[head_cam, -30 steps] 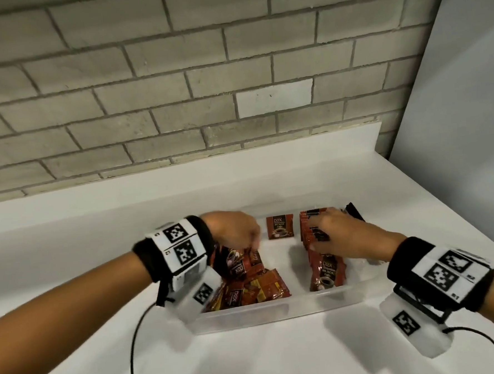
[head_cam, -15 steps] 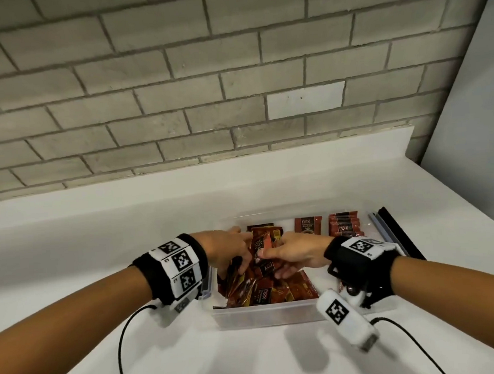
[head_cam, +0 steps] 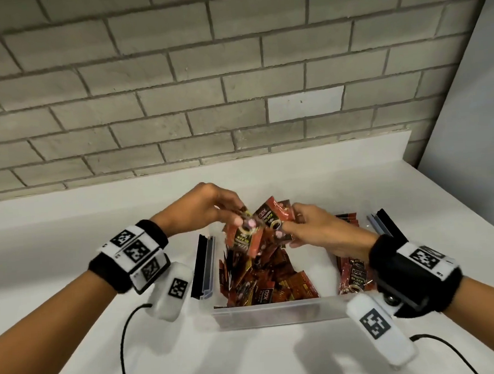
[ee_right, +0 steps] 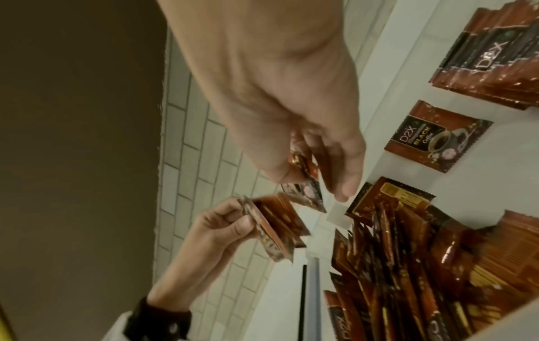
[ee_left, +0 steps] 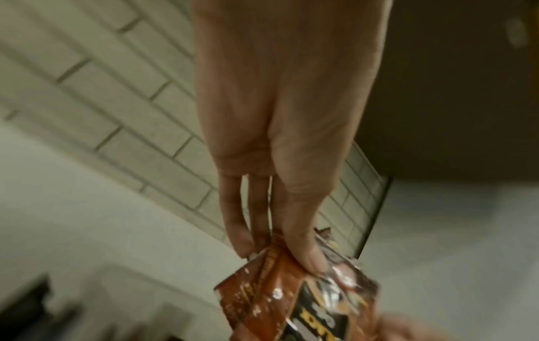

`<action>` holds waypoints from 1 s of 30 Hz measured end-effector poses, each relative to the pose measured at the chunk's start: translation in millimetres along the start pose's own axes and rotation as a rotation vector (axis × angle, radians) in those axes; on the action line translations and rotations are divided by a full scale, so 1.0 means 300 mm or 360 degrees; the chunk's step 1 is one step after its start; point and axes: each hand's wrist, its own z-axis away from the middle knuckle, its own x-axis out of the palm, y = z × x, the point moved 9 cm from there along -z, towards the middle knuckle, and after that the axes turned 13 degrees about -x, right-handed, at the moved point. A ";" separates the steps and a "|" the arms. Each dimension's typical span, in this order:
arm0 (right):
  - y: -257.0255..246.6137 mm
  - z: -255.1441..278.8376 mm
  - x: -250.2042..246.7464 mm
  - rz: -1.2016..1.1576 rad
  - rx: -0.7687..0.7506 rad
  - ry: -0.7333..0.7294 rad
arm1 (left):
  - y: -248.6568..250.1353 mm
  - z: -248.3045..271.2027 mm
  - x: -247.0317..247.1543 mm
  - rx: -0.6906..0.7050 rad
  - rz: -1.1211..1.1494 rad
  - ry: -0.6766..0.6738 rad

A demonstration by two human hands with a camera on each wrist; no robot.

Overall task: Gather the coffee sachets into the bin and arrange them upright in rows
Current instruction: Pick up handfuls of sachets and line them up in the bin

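Sachets are the whole job, and right now you hold two small bunches of them in the air above the bin (head_cam: 279, 312): your left hand (head_cam: 201, 210) pinches a fanned bunch (head_cam: 243, 236) between thumb and fingertips, and your right hand (head_cam: 320, 228) pinches a second bunch (head_cam: 276, 214) that meets the first over the bin's far half.

Slippage is the chief risk, I judge. The foil looks slick, each bunch is held only by one edge, and the left wrist view shows your thumb (ee_left: 309, 253) bearing on just the top corner of the packet (ee_left: 291, 300). Merge the two bunches carelessly and the middle ones may slide out, dropping flat into the bin. A second risk is the loose heap (head_cam: 260, 278) below: it lies every which way against the bin's left side, and setting a squared bunch down into it would likely tip that bunch over. A third is the standing row (head_cam: 352, 270) along the bin's right side, just beside your right wrist; a brush from the wristband could knock it down.

As for the bin itself, it is a clear, shallow tub. Inside it are the jumbled heap on the left, the upright row on the right, and, seen from the right wrist, one sachet (ee_right: 437, 136) lying flat and alone on the bin floor between the heap and another stacked group (ee_right: 496, 57). Dark strips (head_cam: 201, 267) lie just outside the bin's left wall, and a similar pair lies outside its right.
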 end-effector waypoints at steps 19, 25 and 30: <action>0.046 0.214 -0.120 -0.0661 -0.0357 0.0426 | 0.151 -0.007 0.315 -0.0401 0.1599 0.0233; 0.020 0.242 -0.039 -0.0494 -0.0335 0.0144 | 0.252 -0.009 0.506 -0.0316 0.2587 -0.0480; -0.083 0.327 -0.178 0.0937 -0.0575 0.0680 | 0.256 -0.015 0.527 -0.0355 0.2613 -0.0432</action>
